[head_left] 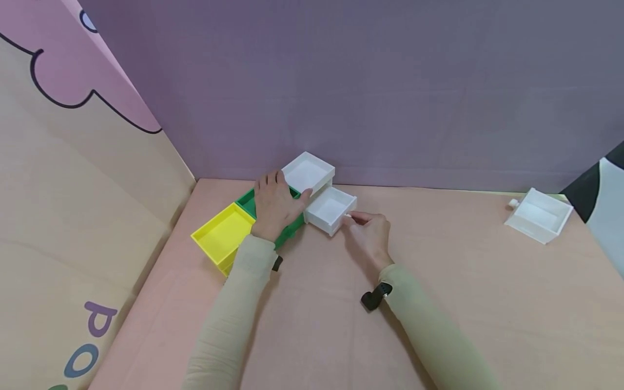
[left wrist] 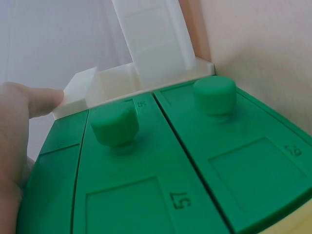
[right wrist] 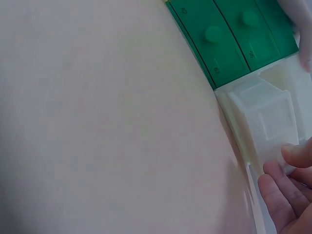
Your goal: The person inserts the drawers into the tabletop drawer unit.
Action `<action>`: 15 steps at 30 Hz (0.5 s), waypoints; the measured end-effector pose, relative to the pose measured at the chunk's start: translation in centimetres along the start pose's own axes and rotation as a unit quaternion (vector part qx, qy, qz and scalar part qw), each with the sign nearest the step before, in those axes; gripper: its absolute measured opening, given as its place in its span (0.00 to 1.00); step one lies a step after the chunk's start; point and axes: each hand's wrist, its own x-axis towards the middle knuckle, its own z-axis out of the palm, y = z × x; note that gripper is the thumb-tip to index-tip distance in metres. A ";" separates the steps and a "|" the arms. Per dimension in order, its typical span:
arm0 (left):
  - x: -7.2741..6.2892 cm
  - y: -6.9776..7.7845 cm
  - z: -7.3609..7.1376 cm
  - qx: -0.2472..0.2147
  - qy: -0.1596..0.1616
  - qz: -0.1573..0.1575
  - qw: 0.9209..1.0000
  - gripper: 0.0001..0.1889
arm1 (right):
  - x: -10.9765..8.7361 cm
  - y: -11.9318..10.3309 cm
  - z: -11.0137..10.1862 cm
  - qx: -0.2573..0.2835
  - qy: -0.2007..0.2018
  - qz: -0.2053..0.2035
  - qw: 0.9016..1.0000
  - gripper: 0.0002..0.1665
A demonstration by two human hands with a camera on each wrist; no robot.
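My left hand (head_left: 273,207) rests across the top of a green drawer unit (head_left: 290,232), fingers pointing away. Its thumb touches the neighbouring white housing (head_left: 307,172). Out of that housing a white drawer (head_left: 330,206) sticks toward the right. At the drawer's front, the thumb and fingers of my right hand (head_left: 371,236) pinch its small knob, mostly hidden by the fingertips. Two green drawer fronts with round knobs (left wrist: 214,96) show in the left wrist view. A white piece (left wrist: 156,41) stands out from the white frame there.
A yellow box (head_left: 224,230) joins the green unit on the left. Far right, a separate white drawer (head_left: 540,214) with a knob lies on the pink cloth (head_left: 439,233). Behind everything rises a grey-purple backdrop (head_left: 390,97); a printed cloth (head_left: 73,189) slopes up at left.
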 end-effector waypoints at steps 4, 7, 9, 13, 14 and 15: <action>0.0 0.0 0.0 0.002 -0.003 -0.001 1.000 0.47 | 0.1 0.0 0.3 0.003 0.006 -0.007 1.000 0.12; 0.0 0.0 0.0 0.004 -0.006 -0.002 1.000 0.47 | 0.1 -0.1 0.5 0.007 0.006 -0.003 1.000 0.12; 0.1 0.0 0.0 0.005 -0.006 -0.004 1.000 0.47 | 0.1 -0.2 0.7 0.008 0.002 0.000 1.000 0.12; 0.2 0.0 0.1 0.005 -0.004 -0.004 1.000 0.47 | 0.0 -0.3 1.0 0.004 -0.009 0.004 1.000 0.10; 0.2 0.0 0.1 0.004 -0.004 -0.003 1.000 0.47 | 0.0 -0.3 1.1 0.004 -0.012 0.005 1.000 0.10; 0.2 0.0 0.1 0.004 -0.004 -0.002 1.000 0.47 | 0.1 -0.3 1.1 0.003 -0.014 0.005 1.000 0.09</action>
